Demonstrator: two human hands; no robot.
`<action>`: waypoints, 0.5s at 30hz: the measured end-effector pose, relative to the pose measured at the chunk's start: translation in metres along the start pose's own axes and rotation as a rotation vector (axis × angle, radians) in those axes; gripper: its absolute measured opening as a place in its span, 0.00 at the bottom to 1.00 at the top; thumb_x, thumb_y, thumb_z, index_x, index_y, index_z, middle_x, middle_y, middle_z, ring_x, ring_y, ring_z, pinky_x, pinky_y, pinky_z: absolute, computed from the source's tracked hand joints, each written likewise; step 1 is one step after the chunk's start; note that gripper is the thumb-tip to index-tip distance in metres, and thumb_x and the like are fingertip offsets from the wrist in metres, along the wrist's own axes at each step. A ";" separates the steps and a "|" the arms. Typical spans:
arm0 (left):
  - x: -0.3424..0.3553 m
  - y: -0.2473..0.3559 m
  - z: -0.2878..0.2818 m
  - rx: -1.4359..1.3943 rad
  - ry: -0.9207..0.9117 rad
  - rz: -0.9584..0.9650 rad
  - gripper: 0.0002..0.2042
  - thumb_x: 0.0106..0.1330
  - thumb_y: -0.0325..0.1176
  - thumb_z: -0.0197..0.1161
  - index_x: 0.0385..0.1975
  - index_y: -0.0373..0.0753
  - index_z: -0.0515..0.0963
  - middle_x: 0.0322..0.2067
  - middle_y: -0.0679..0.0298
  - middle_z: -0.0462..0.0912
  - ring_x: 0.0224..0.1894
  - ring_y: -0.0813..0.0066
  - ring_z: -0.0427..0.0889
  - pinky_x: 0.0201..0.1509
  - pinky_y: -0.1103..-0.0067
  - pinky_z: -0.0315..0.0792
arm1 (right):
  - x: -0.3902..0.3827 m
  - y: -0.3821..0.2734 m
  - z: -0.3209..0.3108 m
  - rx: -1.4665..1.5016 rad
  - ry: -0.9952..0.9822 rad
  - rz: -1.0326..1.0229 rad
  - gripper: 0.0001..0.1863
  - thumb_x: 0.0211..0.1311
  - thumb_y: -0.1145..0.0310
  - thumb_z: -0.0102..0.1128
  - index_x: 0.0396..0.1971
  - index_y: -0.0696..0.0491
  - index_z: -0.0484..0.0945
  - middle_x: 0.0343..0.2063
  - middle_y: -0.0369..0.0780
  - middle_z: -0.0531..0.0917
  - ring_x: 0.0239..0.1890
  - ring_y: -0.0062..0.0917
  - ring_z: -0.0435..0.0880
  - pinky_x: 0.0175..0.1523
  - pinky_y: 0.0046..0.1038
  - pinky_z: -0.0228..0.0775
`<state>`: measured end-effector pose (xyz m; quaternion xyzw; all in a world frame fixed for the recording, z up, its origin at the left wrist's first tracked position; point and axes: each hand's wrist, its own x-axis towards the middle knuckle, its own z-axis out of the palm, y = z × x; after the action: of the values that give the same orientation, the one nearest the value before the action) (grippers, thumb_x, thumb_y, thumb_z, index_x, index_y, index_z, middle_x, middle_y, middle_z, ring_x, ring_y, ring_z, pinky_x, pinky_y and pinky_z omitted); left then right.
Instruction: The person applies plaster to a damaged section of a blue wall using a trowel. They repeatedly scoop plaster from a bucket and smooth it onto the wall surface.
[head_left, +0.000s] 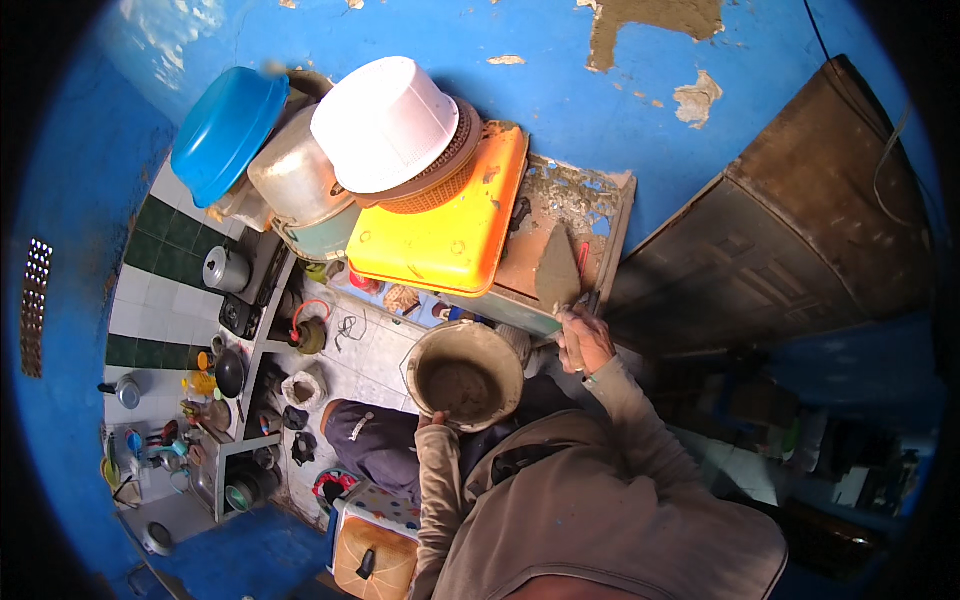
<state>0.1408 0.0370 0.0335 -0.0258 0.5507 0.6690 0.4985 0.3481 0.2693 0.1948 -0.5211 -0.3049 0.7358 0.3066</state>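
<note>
At the near rim of a round bucket (416,352) my left hand (436,419) is closed on the edge. The bucket is dirty beige, with grey-brown wet-looking mix (458,388) in its bottom. Off to the right, my right hand (585,342) grips a trowel (558,272) by its handle. The trowel's pointed blade is raised away from me and looks coated in grey-brown mix. Behind the blade is the worn top of a cabinet (590,185).
Stacked on the cabinet are a yellow-orange tub (430,250), a white basin (385,125), a metal pot (295,170) and a blue basin (228,135). The blue wall (560,80) has chipped and patched spots. A dark wooden door (780,220) stands right; kitchen shelves (235,445) hold pots at left.
</note>
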 end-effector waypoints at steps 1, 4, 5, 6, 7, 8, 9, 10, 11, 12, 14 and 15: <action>0.000 0.001 0.001 -0.024 0.007 0.010 0.17 0.62 0.28 0.54 0.52 0.37 0.67 0.35 0.62 0.78 0.34 0.72 0.76 0.38 0.80 0.71 | -0.006 -0.003 -0.002 0.030 -0.088 0.025 0.12 0.59 0.60 0.52 0.35 0.54 0.69 0.18 0.36 0.72 0.11 0.21 0.69 0.12 0.24 0.60; 0.004 0.001 0.000 -0.037 0.007 0.047 0.17 0.62 0.28 0.54 0.52 0.37 0.66 0.34 0.62 0.78 0.33 0.73 0.76 0.37 0.80 0.72 | 0.001 0.026 -0.004 0.011 -0.038 -0.008 0.12 0.58 0.59 0.52 0.34 0.53 0.68 0.17 0.37 0.72 0.12 0.22 0.69 0.12 0.25 0.59; 0.011 -0.005 -0.009 -0.004 -0.003 0.066 0.18 0.62 0.28 0.54 0.52 0.37 0.66 0.34 0.62 0.78 0.33 0.72 0.76 0.37 0.79 0.72 | 0.008 0.039 -0.005 -0.014 0.030 -0.036 0.13 0.58 0.59 0.53 0.34 0.53 0.68 0.18 0.37 0.71 0.12 0.22 0.69 0.12 0.25 0.59; 0.015 -0.008 -0.013 0.026 -0.010 0.086 0.18 0.62 0.28 0.53 0.52 0.37 0.65 0.35 0.61 0.78 0.33 0.72 0.76 0.37 0.78 0.73 | -0.001 0.031 -0.001 0.070 -0.064 -0.048 0.12 0.57 0.59 0.53 0.34 0.52 0.68 0.18 0.37 0.71 0.11 0.21 0.68 0.12 0.24 0.58; 0.017 -0.014 -0.017 -0.029 -0.024 0.092 0.19 0.61 0.27 0.54 0.53 0.38 0.65 0.36 0.62 0.77 0.34 0.72 0.76 0.38 0.77 0.74 | -0.003 0.029 0.002 0.108 -0.046 -0.011 0.12 0.57 0.59 0.53 0.34 0.52 0.68 0.18 0.37 0.72 0.11 0.21 0.67 0.11 0.23 0.57; 0.018 -0.019 -0.021 -0.085 -0.038 0.097 0.20 0.60 0.27 0.55 0.54 0.38 0.65 0.37 0.63 0.77 0.34 0.73 0.76 0.39 0.76 0.74 | -0.004 0.027 0.005 0.147 -0.029 0.026 0.13 0.56 0.59 0.53 0.34 0.52 0.68 0.19 0.36 0.72 0.11 0.21 0.67 0.11 0.23 0.57; 0.020 -0.020 -0.022 -0.139 -0.057 0.108 0.22 0.59 0.26 0.56 0.55 0.39 0.64 0.38 0.64 0.77 0.35 0.73 0.77 0.41 0.75 0.75 | -0.002 0.025 0.008 0.188 -0.015 0.056 0.13 0.56 0.59 0.53 0.34 0.52 0.69 0.19 0.36 0.72 0.10 0.21 0.67 0.11 0.23 0.56; 0.022 -0.021 -0.026 -0.094 -0.040 0.077 0.21 0.59 0.27 0.57 0.54 0.39 0.64 0.38 0.65 0.76 0.35 0.73 0.77 0.41 0.75 0.75 | 0.001 0.023 0.008 0.211 -0.044 0.064 0.13 0.55 0.59 0.53 0.34 0.52 0.69 0.19 0.36 0.72 0.10 0.21 0.67 0.11 0.22 0.56; 0.024 -0.021 -0.030 -0.049 -0.023 0.047 0.21 0.59 0.27 0.57 0.54 0.39 0.65 0.38 0.65 0.76 0.35 0.73 0.77 0.40 0.75 0.75 | 0.005 0.023 0.008 0.232 -0.074 0.072 0.13 0.55 0.59 0.53 0.34 0.52 0.69 0.19 0.36 0.72 0.10 0.20 0.67 0.11 0.22 0.56; 0.024 -0.016 -0.029 -0.002 -0.003 0.017 0.21 0.59 0.28 0.58 0.54 0.39 0.65 0.38 0.65 0.76 0.35 0.74 0.77 0.40 0.75 0.75 | 0.010 0.023 0.008 0.255 -0.104 0.081 0.13 0.54 0.59 0.54 0.34 0.52 0.70 0.19 0.35 0.72 0.10 0.20 0.67 0.11 0.22 0.55; 0.017 -0.015 -0.021 -0.082 -0.039 0.028 0.21 0.59 0.28 0.58 0.54 0.39 0.65 0.38 0.65 0.76 0.35 0.72 0.77 0.41 0.75 0.75 | 0.031 0.019 0.005 0.207 -0.124 0.114 0.14 0.54 0.58 0.54 0.33 0.53 0.71 0.18 0.35 0.72 0.10 0.20 0.67 0.11 0.22 0.55; 0.014 -0.011 -0.018 -0.120 -0.056 0.036 0.22 0.59 0.28 0.58 0.54 0.39 0.65 0.38 0.64 0.76 0.35 0.72 0.77 0.41 0.74 0.75 | 0.041 0.013 0.005 0.184 -0.137 0.131 0.14 0.54 0.58 0.54 0.33 0.53 0.72 0.17 0.35 0.72 0.10 0.20 0.67 0.11 0.22 0.54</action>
<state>0.1320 0.0311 0.0098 -0.0270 0.4960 0.7101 0.4990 0.3304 0.2919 0.1624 -0.4582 -0.2214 0.8131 0.2828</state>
